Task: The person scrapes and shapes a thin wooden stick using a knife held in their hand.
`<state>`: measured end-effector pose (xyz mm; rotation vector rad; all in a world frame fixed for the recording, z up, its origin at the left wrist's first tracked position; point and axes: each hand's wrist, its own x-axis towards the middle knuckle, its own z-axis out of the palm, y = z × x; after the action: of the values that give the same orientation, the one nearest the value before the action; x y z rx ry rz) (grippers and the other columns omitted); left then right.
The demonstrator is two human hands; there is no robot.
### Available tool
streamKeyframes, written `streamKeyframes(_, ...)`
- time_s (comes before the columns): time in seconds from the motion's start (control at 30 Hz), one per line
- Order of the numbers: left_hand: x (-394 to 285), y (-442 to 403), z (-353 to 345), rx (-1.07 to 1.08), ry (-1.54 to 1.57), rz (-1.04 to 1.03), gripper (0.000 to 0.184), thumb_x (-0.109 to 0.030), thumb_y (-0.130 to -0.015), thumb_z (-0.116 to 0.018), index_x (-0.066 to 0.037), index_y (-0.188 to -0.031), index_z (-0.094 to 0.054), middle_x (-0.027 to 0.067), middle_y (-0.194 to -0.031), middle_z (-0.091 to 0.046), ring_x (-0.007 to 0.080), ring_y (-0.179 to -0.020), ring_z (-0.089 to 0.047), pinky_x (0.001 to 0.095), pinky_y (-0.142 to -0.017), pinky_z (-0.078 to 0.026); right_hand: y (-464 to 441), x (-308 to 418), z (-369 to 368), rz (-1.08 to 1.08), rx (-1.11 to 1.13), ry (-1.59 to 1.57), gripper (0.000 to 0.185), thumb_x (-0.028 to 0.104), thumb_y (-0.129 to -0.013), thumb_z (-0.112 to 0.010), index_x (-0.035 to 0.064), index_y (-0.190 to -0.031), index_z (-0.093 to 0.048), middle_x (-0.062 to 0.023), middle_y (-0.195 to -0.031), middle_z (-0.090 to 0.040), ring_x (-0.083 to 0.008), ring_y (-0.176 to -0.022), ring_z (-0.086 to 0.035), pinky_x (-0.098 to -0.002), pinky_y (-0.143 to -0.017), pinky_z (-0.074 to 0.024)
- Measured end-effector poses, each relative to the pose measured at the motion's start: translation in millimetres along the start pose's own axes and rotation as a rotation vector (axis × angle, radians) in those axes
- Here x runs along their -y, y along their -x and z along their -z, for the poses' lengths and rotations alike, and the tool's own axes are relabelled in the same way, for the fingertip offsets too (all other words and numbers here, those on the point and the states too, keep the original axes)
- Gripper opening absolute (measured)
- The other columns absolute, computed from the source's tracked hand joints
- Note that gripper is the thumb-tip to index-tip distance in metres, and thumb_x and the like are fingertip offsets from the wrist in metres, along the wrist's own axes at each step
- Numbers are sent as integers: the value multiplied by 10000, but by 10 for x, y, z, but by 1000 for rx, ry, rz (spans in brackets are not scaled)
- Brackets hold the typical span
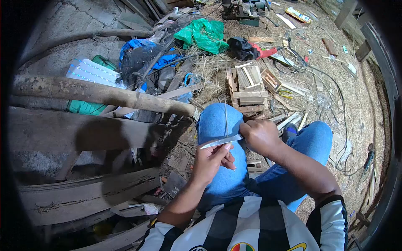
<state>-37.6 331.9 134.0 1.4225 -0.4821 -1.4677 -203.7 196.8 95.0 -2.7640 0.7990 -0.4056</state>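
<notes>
My right hand (260,134) is closed around the handle of a knife (221,142), whose blade points left above my jeans-covered knee (217,119). Close under the blade, my left hand (212,162) pinches a thin strip (226,121) between thumb and fingers. The strip stands up past the blade toward the far side of the knee. The blade crosses the strip just above my left thumb. My right fist hides the knife's handle.
Stacked wooden pieces (250,85) lie beyond my knees. A green plastic bag (202,35), a red power tool (266,52) and its black cable (341,92) are farther off. At the left are a thick pole (100,95) and wooden planks (83,194).
</notes>
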Motion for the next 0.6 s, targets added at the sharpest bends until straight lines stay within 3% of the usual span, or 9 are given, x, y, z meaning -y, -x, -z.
streamKeyframes(0.3, 37, -24, -18, 10, -40, -24, 232, -188, -1003, -686, 44, -998, -690, 107, -729, -679, 186, -552, -676, 325, -519, -590, -125, -223, 41, -144, 108, 68, 107, 172, -864, -617, 82, -864, -673, -132, -784, -723, -307, -691, -755, -445, -544, -592)
streamKeyframes(0.43, 45, -26, -29, -5, -32, -18, 237, -190, -1005, -683, 46, -989, -691, 103, -718, -675, 180, -547, -670, 316, -508, -584, -51, -39, 35, -76, 121, 65, 123, 168, -864, -614, 78, -841, -694, -146, -834, -743, -306, -697, -756, -455, -558, -597)
streamKeyframes(0.6, 41, 3, -15, 15, -40, -37, 239, -188, -1007, -678, 50, -987, -687, 107, -715, -672, 178, -540, -665, 320, -506, -585, -241, -293, 78, -242, 164, 58, 150, 200, -871, -619, 87, -840, -712, -147, -788, -748, -331, -706, -757, -471, -579, -599)
